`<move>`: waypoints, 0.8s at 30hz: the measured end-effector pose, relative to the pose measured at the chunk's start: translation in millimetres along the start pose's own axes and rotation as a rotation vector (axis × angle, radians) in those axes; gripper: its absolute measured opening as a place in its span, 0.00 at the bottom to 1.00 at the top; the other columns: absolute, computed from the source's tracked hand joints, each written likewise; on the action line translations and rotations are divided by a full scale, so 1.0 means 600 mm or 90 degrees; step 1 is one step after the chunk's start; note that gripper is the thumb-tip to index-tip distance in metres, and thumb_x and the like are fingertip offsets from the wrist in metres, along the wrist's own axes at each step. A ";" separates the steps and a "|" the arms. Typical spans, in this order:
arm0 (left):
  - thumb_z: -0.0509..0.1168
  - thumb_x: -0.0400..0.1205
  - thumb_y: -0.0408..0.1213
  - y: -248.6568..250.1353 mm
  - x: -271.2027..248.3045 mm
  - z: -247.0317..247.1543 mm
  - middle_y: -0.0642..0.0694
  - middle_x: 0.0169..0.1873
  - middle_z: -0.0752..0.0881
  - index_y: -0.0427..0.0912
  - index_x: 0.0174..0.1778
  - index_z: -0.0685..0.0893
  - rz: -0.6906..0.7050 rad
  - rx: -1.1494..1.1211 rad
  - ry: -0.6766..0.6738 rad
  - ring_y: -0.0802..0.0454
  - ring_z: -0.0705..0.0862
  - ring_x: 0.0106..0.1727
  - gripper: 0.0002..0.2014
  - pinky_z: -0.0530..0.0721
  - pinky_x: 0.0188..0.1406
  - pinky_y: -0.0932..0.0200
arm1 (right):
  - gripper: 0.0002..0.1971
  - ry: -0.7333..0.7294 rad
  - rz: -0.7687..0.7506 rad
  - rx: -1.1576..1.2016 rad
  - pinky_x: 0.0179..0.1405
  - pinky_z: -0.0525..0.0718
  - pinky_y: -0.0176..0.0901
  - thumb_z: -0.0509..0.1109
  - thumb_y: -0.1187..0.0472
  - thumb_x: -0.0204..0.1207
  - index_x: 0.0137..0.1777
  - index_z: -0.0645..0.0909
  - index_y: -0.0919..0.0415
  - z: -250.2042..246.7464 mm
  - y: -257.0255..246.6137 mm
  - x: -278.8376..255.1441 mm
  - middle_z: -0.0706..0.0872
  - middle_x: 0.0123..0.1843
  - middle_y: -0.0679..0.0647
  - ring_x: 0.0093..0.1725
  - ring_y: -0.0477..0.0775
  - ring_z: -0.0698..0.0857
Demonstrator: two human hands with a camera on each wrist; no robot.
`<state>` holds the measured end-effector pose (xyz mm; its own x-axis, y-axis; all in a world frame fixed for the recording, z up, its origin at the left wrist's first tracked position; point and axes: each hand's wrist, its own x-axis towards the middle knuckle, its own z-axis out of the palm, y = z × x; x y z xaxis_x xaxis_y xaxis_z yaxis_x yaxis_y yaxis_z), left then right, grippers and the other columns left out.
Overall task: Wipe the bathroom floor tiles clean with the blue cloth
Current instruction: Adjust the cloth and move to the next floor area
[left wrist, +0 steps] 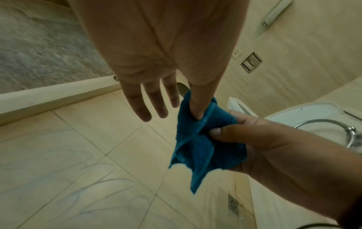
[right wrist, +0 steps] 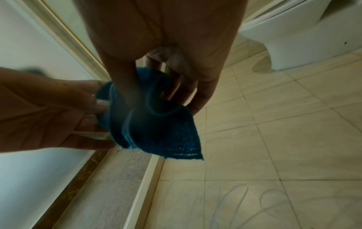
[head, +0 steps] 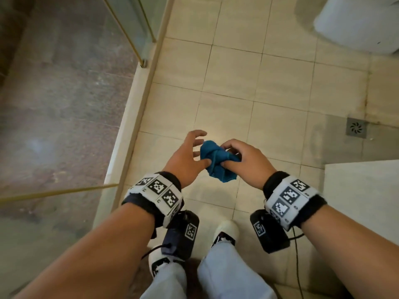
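The blue cloth hangs crumpled in mid-air between my two hands, well above the beige floor tiles. My right hand grips it, thumb and curled fingers bunched round its right side. In the left wrist view the cloth droops in a point below that thumb. My left hand is beside it with its thumb pushed into a fold, the other fingers spread straight and off the fabric. Faint looping smears mark the tiles below the cloth.
A glass shower partition and its raised curb run along the left. The white toilet stands at the far right, a square floor drain nearer, a pale ledge at the right. My shoes stand on the tiles directly below.
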<state>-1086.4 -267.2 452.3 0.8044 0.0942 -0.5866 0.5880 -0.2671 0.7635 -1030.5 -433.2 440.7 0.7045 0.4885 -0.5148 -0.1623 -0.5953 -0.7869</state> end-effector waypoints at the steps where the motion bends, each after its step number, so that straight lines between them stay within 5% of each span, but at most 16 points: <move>1: 0.67 0.81 0.28 -0.010 -0.007 -0.003 0.52 0.61 0.78 0.54 0.69 0.69 0.001 0.030 -0.019 0.53 0.80 0.63 0.24 0.82 0.56 0.62 | 0.14 -0.006 -0.002 0.020 0.33 0.76 0.23 0.69 0.64 0.74 0.54 0.76 0.44 0.015 -0.003 -0.002 0.85 0.43 0.49 0.39 0.45 0.83; 3: 0.67 0.82 0.31 -0.032 -0.017 -0.010 0.50 0.54 0.82 0.51 0.64 0.70 -0.011 0.074 -0.017 0.51 0.82 0.59 0.19 0.81 0.58 0.57 | 0.16 0.023 0.003 0.076 0.35 0.78 0.26 0.67 0.64 0.76 0.57 0.74 0.44 0.047 -0.010 -0.005 0.86 0.45 0.50 0.41 0.46 0.84; 7: 0.69 0.81 0.40 -0.081 -0.048 -0.025 0.51 0.44 0.83 0.45 0.59 0.71 -0.066 0.062 0.032 0.53 0.82 0.46 0.15 0.78 0.41 0.63 | 0.10 0.095 0.092 0.119 0.39 0.80 0.34 0.63 0.54 0.80 0.61 0.73 0.47 0.121 -0.022 -0.011 0.84 0.50 0.47 0.47 0.46 0.84; 12: 0.69 0.81 0.42 -0.161 -0.105 -0.065 0.53 0.40 0.82 0.47 0.54 0.69 -0.082 0.103 0.047 0.58 0.80 0.38 0.15 0.75 0.33 0.64 | 0.16 -0.043 0.249 0.232 0.51 0.88 0.54 0.58 0.43 0.80 0.62 0.76 0.47 0.222 -0.045 -0.038 0.87 0.53 0.55 0.49 0.55 0.88; 15: 0.71 0.79 0.40 -0.206 -0.137 -0.098 0.49 0.45 0.85 0.49 0.55 0.69 -0.071 0.139 0.004 0.52 0.84 0.44 0.16 0.83 0.43 0.56 | 0.19 -0.070 0.259 0.246 0.47 0.89 0.52 0.67 0.45 0.76 0.63 0.74 0.52 0.283 -0.064 -0.052 0.87 0.53 0.57 0.49 0.56 0.89; 18: 0.74 0.77 0.40 -0.243 -0.157 -0.124 0.49 0.59 0.83 0.50 0.64 0.73 -0.045 0.188 -0.082 0.50 0.82 0.60 0.22 0.79 0.57 0.57 | 0.21 -0.025 0.219 0.059 0.49 0.87 0.52 0.71 0.57 0.74 0.66 0.71 0.54 0.335 -0.066 -0.050 0.83 0.55 0.55 0.52 0.57 0.86; 22: 0.69 0.81 0.45 -0.291 -0.158 -0.172 0.47 0.75 0.72 0.52 0.79 0.64 -0.086 0.269 -0.035 0.47 0.74 0.72 0.32 0.75 0.68 0.53 | 0.23 0.084 0.188 -0.024 0.28 0.81 0.42 0.71 0.62 0.70 0.62 0.64 0.53 0.368 -0.054 -0.035 0.81 0.50 0.58 0.41 0.60 0.85; 24: 0.66 0.83 0.44 -0.322 -0.148 -0.194 0.45 0.77 0.70 0.51 0.81 0.62 -0.100 0.324 -0.014 0.45 0.73 0.74 0.31 0.74 0.70 0.49 | 0.23 0.089 0.172 -0.079 0.26 0.76 0.39 0.73 0.62 0.69 0.59 0.65 0.55 0.383 -0.037 -0.020 0.79 0.50 0.58 0.41 0.59 0.82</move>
<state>-1261.5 -112.5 388.3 0.7045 0.1514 -0.6934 0.5814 -0.6834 0.4415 -1194.0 -279.4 386.3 0.7373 0.2146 -0.6406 -0.2766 -0.7692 -0.5760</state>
